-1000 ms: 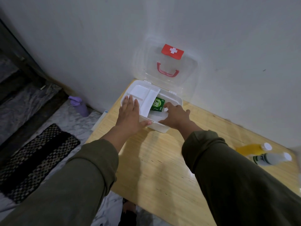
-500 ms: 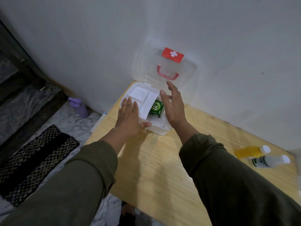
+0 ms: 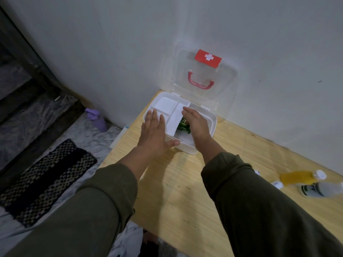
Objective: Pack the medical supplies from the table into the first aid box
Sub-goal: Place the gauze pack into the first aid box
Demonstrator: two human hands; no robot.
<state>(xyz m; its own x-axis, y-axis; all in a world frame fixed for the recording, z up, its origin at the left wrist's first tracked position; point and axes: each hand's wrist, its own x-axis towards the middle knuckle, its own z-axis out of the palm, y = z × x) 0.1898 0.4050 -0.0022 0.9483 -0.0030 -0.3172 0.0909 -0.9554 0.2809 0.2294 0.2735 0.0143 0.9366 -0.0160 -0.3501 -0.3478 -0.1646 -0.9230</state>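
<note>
The white first aid box [image 3: 213, 123] stands open at the table's far left corner, its clear lid [image 3: 200, 78] with red handle leaning on the wall. A white divided tray [image 3: 167, 108] sits tilted in the box. A green packet [image 3: 182, 125] lies in the box beside the tray. My left hand [image 3: 154, 132] rests flat on the tray's near left part, thumb on the box's front rim. My right hand [image 3: 196, 123] lies flat over the green packet, fingertips touching the tray's edge. A yellow bottle [image 3: 298, 177] and a white bottle [image 3: 323, 190] lie at the table's right.
The wooden table [image 3: 185, 191] stands against a white wall. Small white items [image 3: 276, 184] lie next to the bottles. On the floor at left are a purple bottle [image 3: 96, 119] and a dark woven mat [image 3: 40, 180].
My right hand rose out of the box with fingers spread, then came down flat over the green packet by the tray. My left hand stayed on the tray.
</note>
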